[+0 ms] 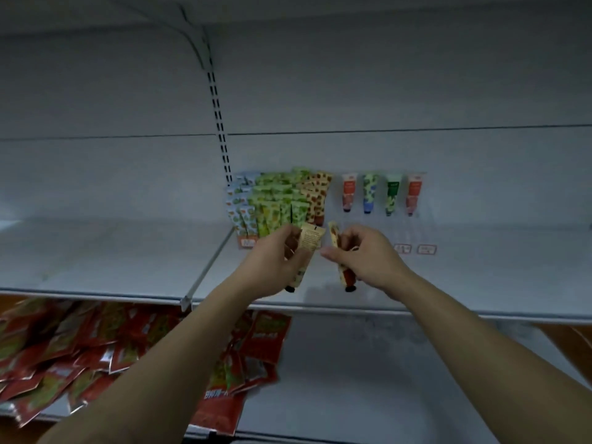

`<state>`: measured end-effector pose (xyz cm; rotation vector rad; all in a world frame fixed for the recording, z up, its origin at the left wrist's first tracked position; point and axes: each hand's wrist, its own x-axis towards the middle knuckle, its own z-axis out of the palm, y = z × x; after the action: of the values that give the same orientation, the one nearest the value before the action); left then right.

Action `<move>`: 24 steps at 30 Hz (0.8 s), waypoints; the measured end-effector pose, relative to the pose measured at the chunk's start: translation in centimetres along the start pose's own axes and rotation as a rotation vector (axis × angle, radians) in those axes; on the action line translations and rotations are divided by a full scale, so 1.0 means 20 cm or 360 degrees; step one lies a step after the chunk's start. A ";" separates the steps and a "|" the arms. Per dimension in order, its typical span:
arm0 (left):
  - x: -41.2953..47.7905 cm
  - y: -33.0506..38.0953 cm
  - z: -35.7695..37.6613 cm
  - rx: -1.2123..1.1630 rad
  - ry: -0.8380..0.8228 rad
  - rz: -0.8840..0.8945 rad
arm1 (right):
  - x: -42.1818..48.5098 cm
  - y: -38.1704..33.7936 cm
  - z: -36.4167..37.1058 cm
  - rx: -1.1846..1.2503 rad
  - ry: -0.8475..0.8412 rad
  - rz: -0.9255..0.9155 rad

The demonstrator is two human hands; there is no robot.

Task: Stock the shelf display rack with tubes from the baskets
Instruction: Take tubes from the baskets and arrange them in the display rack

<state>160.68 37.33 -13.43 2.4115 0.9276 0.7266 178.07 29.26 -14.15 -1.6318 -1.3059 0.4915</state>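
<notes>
My left hand (277,262) grips a cream-coloured tube (308,244) with its black cap pointing down. My right hand (360,256) holds a yellow and red tube (345,274), also cap down. Both hands hover over the white shelf (128,251), just in front of the clear display rack (413,229). The rack's left rows are packed with blue, green and orange patterned tubes (275,200). Its right rows hold several single tubes (370,193) standing at the back. No basket is in view.
A metal divider (208,267) runs front to back across the shelf, left of the rack. Price tags (426,249) sit at the rack's front right. The lower shelf carries a pile of red snack packets (96,341) on the left.
</notes>
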 end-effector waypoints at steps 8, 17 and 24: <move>0.32 -0.03 -0.07 -0.0113 0.0143 0.0017 | 0.37 0.07 -0.06 0.0046 0.0342 -0.0155; 0.56 -0.13 -0.05 0.0210 0.0237 0.0229 | 0.72 0.23 0.05 -0.0090 0.0480 -0.0132; 0.61 -0.18 0.03 0.0418 0.0370 0.0392 | 0.76 0.27 0.10 -0.0289 0.0451 -0.0097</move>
<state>167.10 48.20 -12.13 2.7492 0.8670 1.0514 184.61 43.99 -15.91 -1.7319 -1.2089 0.1006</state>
